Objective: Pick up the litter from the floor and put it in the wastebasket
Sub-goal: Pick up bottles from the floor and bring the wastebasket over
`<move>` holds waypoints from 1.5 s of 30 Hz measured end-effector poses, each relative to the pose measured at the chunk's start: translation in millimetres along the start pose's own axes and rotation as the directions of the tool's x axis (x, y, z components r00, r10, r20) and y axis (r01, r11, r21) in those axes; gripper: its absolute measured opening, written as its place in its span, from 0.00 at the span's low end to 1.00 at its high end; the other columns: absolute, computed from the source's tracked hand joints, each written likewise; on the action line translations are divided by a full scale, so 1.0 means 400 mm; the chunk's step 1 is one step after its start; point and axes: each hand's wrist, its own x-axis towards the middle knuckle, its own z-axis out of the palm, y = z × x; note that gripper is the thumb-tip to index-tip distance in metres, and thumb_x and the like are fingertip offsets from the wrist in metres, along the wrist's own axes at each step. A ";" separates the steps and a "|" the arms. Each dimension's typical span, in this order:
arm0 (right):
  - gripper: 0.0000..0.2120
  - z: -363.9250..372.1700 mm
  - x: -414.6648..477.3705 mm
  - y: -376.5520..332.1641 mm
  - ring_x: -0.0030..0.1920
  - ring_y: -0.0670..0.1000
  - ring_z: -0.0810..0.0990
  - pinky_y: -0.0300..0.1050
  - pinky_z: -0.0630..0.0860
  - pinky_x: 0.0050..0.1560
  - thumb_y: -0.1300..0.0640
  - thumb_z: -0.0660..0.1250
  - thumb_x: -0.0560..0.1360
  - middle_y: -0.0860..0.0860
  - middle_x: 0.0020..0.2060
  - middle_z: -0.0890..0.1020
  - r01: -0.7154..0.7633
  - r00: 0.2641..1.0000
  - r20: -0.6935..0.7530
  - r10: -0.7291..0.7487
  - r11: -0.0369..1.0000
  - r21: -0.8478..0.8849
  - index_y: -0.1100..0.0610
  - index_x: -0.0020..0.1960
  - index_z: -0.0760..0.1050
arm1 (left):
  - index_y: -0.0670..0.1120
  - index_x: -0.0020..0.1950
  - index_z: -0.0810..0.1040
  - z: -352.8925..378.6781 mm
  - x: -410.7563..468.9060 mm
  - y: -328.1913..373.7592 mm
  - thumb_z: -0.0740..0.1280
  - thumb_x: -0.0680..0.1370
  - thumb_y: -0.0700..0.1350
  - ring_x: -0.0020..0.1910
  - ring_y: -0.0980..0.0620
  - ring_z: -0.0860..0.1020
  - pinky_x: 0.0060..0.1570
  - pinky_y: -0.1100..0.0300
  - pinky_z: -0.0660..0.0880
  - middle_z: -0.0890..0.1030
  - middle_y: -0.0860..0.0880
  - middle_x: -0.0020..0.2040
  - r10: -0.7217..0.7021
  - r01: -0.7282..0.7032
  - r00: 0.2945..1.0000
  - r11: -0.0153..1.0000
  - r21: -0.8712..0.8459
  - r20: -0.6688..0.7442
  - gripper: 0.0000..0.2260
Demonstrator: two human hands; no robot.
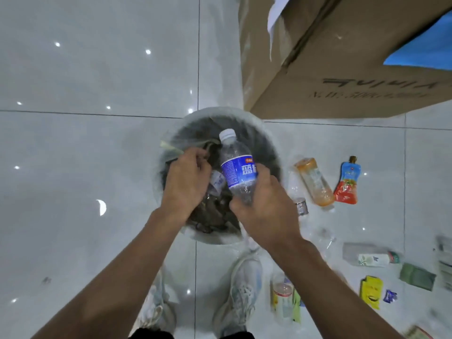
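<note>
Head view has my right hand point(265, 211) gripping the water bottle point(236, 167) above the wastebasket point(274, 143), left hand point(187, 182) curled inside it on something unclear; I'd release it neck-down, centred.

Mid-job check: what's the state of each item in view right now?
Clear blue-labelled water bottle: capped, held over basket by right hand.
Round lined wastebasket: open, partly filled.
Left hand: inside basket, gripping liner.
Orange-capped plastic bottle: lying on floor.
Red-blue spout pouch: on floor, capped.
</note>
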 end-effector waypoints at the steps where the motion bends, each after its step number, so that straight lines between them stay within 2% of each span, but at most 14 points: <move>1: 0.34 0.026 0.030 -0.018 0.56 0.56 0.76 0.48 0.74 0.52 0.43 0.68 0.70 0.53 0.58 0.76 -0.028 0.999 0.044 0.030 0.999 -0.046 0.53 0.70 0.60 | 0.47 0.58 0.78 -0.029 -0.018 0.004 0.61 0.79 0.42 0.52 0.44 0.80 0.53 0.57 0.72 0.83 0.45 0.52 -0.005 0.005 1.000 1.000 0.000 -0.018 0.10; 4: 0.37 0.107 0.142 -0.049 0.62 0.60 0.75 0.52 0.73 0.58 0.41 0.70 0.70 0.59 0.62 0.74 -0.129 0.976 0.160 0.150 0.982 -0.135 0.57 0.71 0.59 | 0.52 0.57 0.76 -0.083 -0.064 0.000 0.61 0.79 0.44 0.46 0.49 0.79 0.46 0.59 0.72 0.82 0.51 0.51 0.072 -0.070 0.997 0.996 0.049 -0.042 0.09; 7: 0.40 0.187 0.229 -0.031 0.67 0.61 0.71 0.53 0.69 0.63 0.46 0.72 0.70 0.61 0.66 0.71 -0.174 0.962 0.183 0.202 0.972 -0.159 0.59 0.73 0.57 | 0.53 0.60 0.74 -0.106 -0.095 -0.035 0.62 0.76 0.47 0.51 0.49 0.78 0.45 0.54 0.75 0.79 0.53 0.55 0.215 -0.184 0.969 0.958 0.221 -0.122 0.12; 10: 0.38 0.260 0.263 0.022 0.67 0.62 0.69 0.54 0.67 0.65 0.45 0.70 0.73 0.61 0.67 0.70 -0.130 0.982 0.104 0.156 0.966 -0.223 0.60 0.74 0.56 | 0.50 0.61 0.74 -0.107 -0.097 -0.087 0.63 0.74 0.48 0.54 0.45 0.76 0.41 0.52 0.75 0.77 0.48 0.55 0.297 -0.220 0.945 0.887 0.405 -0.137 0.16; 15: 0.32 0.300 0.276 0.056 0.66 0.62 0.69 0.55 0.66 0.65 0.46 0.64 0.76 0.61 0.66 0.70 -0.087 0.995 0.032 0.097 0.969 -0.229 0.60 0.73 0.58 | 0.51 0.62 0.74 -0.096 -0.091 -0.132 0.67 0.73 0.45 0.55 0.45 0.75 0.37 0.54 0.74 0.77 0.47 0.55 0.382 -0.290 0.918 0.827 0.482 -0.102 0.17; 21: 0.23 0.182 0.172 0.009 0.62 0.59 0.69 0.53 0.67 0.61 0.50 0.61 0.77 0.59 0.62 0.70 0.051 0.992 -0.096 -0.083 0.953 -0.297 0.58 0.69 0.65 | 0.48 0.60 0.76 -0.106 -0.093 -0.096 0.69 0.72 0.44 0.50 0.45 0.76 0.33 0.58 0.70 0.77 0.46 0.52 0.390 -0.298 0.917 0.811 0.503 -0.086 0.17; 25: 0.21 0.052 0.050 -0.030 0.60 0.56 0.71 0.49 0.69 0.63 0.54 0.61 0.77 0.56 0.61 0.72 0.113 0.972 -0.180 -0.152 0.971 -0.208 0.57 0.69 0.68 | 0.44 0.58 0.77 -0.128 -0.130 -0.042 0.70 0.70 0.42 0.43 0.42 0.77 0.31 0.55 0.71 0.77 0.43 0.47 0.408 -0.336 0.913 0.773 0.538 -0.018 0.17; 29: 0.18 -0.046 -0.066 -0.030 0.57 0.56 0.73 0.49 0.72 0.57 0.55 0.61 0.77 0.56 0.59 0.74 0.031 0.969 -0.237 -0.070 0.986 -0.165 0.56 0.66 0.69 | 0.41 0.57 0.74 -0.153 -0.180 0.023 0.67 0.69 0.43 0.45 0.38 0.75 0.36 0.50 0.72 0.77 0.40 0.47 0.374 -0.324 0.927 0.750 0.577 0.034 0.17; 32: 0.18 -0.110 -0.162 0.001 0.57 0.57 0.74 0.51 0.74 0.53 0.54 0.62 0.77 0.56 0.59 0.73 -0.111 0.965 -0.255 0.069 0.982 -0.152 0.57 0.66 0.68 | 0.41 0.59 0.72 -0.170 -0.217 0.073 0.65 0.72 0.47 0.49 0.39 0.73 0.41 0.50 0.69 0.75 0.40 0.52 0.319 -0.300 0.945 0.752 0.587 0.074 0.17; 34: 0.19 -0.156 -0.226 0.025 0.58 0.58 0.74 0.51 0.74 0.53 0.55 0.61 0.77 0.56 0.60 0.73 -0.174 0.959 -0.252 0.130 0.971 -0.162 0.57 0.67 0.68 | 0.43 0.61 0.70 -0.190 -0.243 0.111 0.64 0.75 0.49 0.53 0.41 0.71 0.44 0.50 0.69 0.74 0.41 0.56 0.284 -0.291 0.953 0.776 0.559 0.102 0.17; 41: 0.20 -0.290 -0.363 0.079 0.59 0.59 0.73 0.53 0.73 0.51 0.56 0.61 0.77 0.58 0.62 0.71 -0.352 0.905 -0.305 0.297 0.925 -0.141 0.58 0.68 0.66 | 0.45 0.63 0.71 -0.227 -0.322 0.272 0.62 0.75 0.53 0.59 0.42 0.72 0.52 0.47 0.72 0.74 0.43 0.59 0.354 -0.364 0.927 0.768 0.527 0.124 0.19; 45: 0.20 -0.311 -0.414 0.106 0.56 0.59 0.73 0.53 0.73 0.50 0.56 0.61 0.77 0.59 0.58 0.72 -0.387 0.886 -0.317 0.339 0.916 -0.103 0.60 0.68 0.65 | 0.46 0.61 0.72 -0.196 -0.368 0.320 0.64 0.75 0.52 0.57 0.43 0.73 0.53 0.48 0.72 0.74 0.44 0.57 0.422 -0.443 0.891 0.729 0.523 0.167 0.18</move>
